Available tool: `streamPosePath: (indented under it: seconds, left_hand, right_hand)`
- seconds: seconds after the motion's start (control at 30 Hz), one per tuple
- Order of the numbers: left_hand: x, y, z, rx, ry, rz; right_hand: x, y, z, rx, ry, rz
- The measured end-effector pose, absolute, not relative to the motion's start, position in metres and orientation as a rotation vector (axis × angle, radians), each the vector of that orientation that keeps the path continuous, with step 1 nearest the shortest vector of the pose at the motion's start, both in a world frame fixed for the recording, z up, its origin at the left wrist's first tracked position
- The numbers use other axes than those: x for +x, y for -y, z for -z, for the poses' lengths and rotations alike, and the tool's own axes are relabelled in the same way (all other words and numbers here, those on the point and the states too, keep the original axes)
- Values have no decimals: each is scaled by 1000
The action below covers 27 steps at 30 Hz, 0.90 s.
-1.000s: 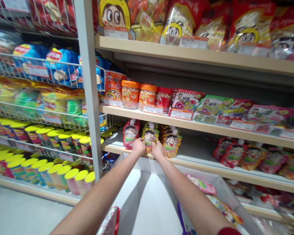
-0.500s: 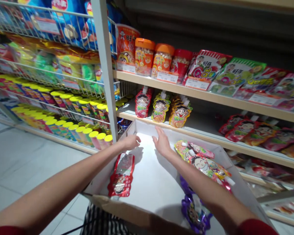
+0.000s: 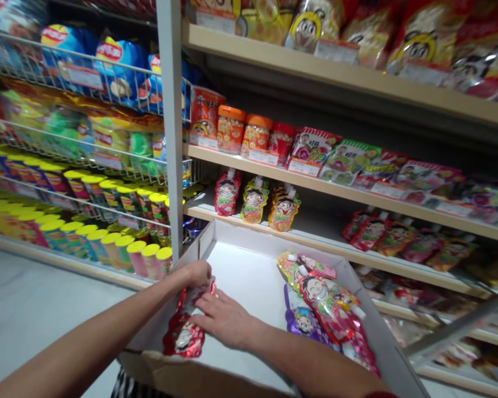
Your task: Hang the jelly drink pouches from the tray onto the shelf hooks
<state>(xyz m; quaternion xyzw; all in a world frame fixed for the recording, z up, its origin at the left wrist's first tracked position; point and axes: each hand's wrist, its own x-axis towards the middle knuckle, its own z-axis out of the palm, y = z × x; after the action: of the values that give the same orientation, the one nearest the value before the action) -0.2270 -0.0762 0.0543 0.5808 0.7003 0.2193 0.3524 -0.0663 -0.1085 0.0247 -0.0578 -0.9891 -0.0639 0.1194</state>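
A red spouted pouch (image 3: 186,331) with a cartoon face lies at the near left of the white box (image 3: 249,249). My left hand (image 3: 198,274) is closed at its far end, the fingers curled over the foil edge. My right hand (image 3: 224,319) rests with fingers stretched out on the pouch's right side, partly covering it. Across the box floor, a loose pile holds a red pouch (image 3: 326,304), a purple pouch (image 3: 305,320) and several others, partly overlapping.
The box stands against a shelf (image 3: 332,237) with several upright pouches (image 3: 255,202). Jars (image 3: 231,130) and candy bags (image 3: 351,160) line the shelf above. A grey post (image 3: 170,121) and wire racks of chips (image 3: 108,66) stand at the left.
Both hands have come back from the far end of the box to the red pouch at the left. My left hand has closed on it. The camera view has tilted up.
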Motion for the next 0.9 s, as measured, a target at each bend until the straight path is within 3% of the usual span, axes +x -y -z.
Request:
streamPosePath:
  seconds: [0.2, 0.63, 0.9]
  left_hand:
    - [-224, 69, -59, 1535, -1829, -438]
    - [-194, 45, -73, 1051, -1315, -603]
    - [-178, 49, -83, 1052, -1062, -829]
  right_hand:
    - [-47, 101, -27, -147, 2907, 204]
    - [-27, 63, -60, -774, 1869, -860]
    - [-11, 24, -68, -1135, 1568, -989]
